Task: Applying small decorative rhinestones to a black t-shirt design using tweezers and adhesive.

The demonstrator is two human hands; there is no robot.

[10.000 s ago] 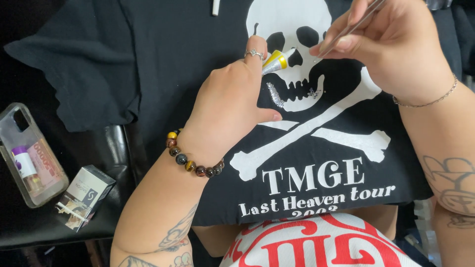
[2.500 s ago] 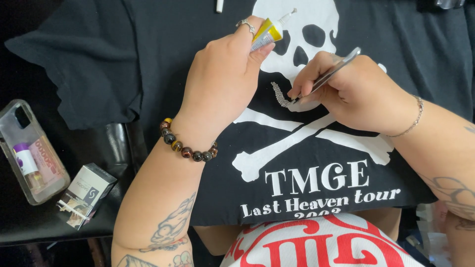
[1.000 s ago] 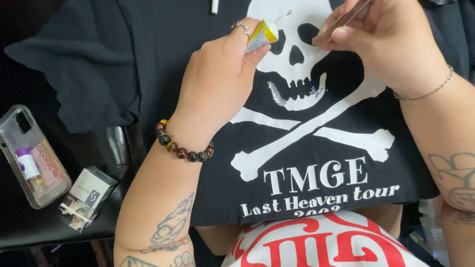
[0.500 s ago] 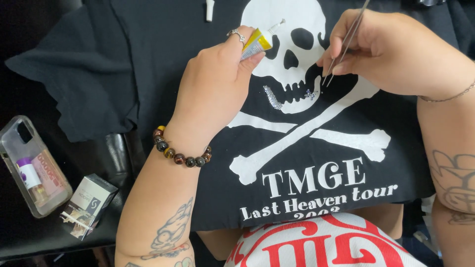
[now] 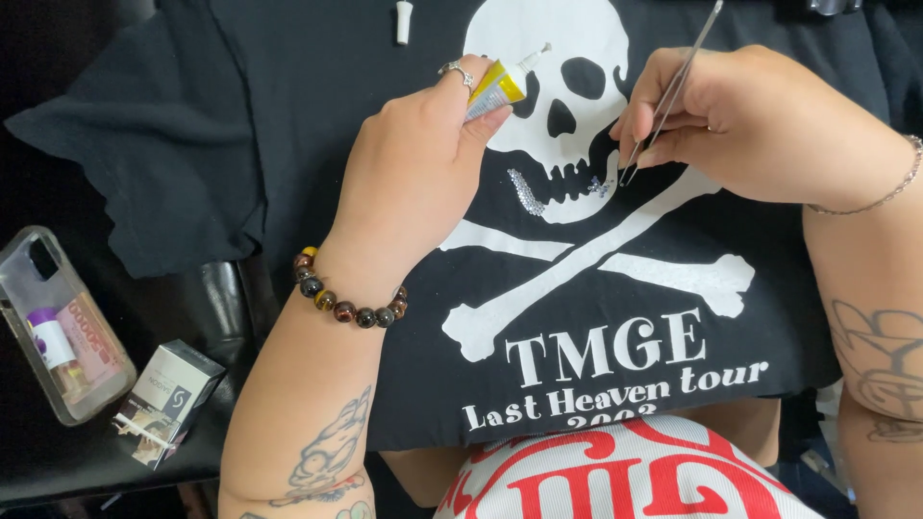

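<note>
Dark desk surface [image 5: 58, 471] carries a black T-shirt [image 5: 317, 115] with a white skull-and-crossbones print [image 5: 577, 67], spread flat. Left hand [image 5: 413, 183] holds a small yellow glue tube [image 5: 498, 85], grip closed round it, nozzle up. Right hand [image 5: 760, 120] pinches metal tweezers [image 5: 673, 91], tips at the skull's jaw. Rhinestones [image 5: 524, 190] cover only two short patches of the teeth; most remains bare. Clear case [image 5: 58, 327] and small box [image 5: 168, 399] lie at left.
</note>
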